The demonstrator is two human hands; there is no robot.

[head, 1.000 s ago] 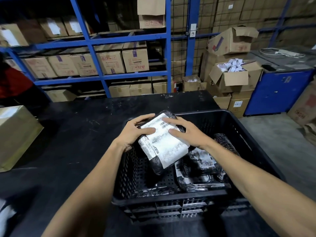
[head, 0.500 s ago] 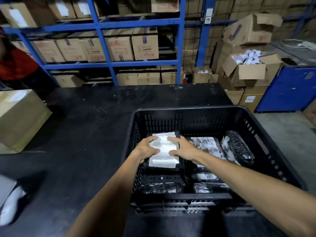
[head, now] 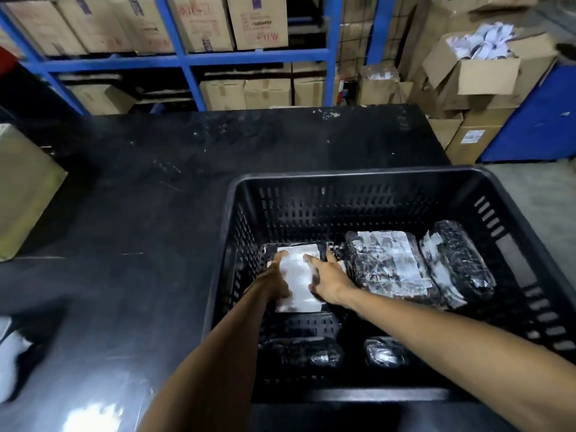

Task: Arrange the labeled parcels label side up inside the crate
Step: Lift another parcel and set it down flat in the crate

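A black plastic crate (head: 349, 185) stands on the dark table. On its floor at the back left lies a black-wrapped parcel (head: 297, 275) with its white label facing up. My left hand (head: 274, 280) presses on its left edge and my right hand (head: 328, 280) on its right edge, fingers spread over the label. Beside it lies a second parcel (head: 389, 266) with its label up. A third parcel (head: 458, 260) rests on its side at the right, label only partly showing. Two more black parcels (head: 304, 352) (head: 385, 352) lie at the crate's near wall, no labels visible.
The dark table (head: 140, 198) stretches left and behind the crate. A cardboard box (head: 21, 188) sits at its left edge and a white bag (head: 12, 363) at the near left. Blue shelving (head: 187, 60) with cartons stands behind; stacked open boxes (head: 473, 70) stand at the right.
Both hands carried the labeled parcel from above the crate's rim down onto the crate floor at the back left. The camera tilted down and closer.
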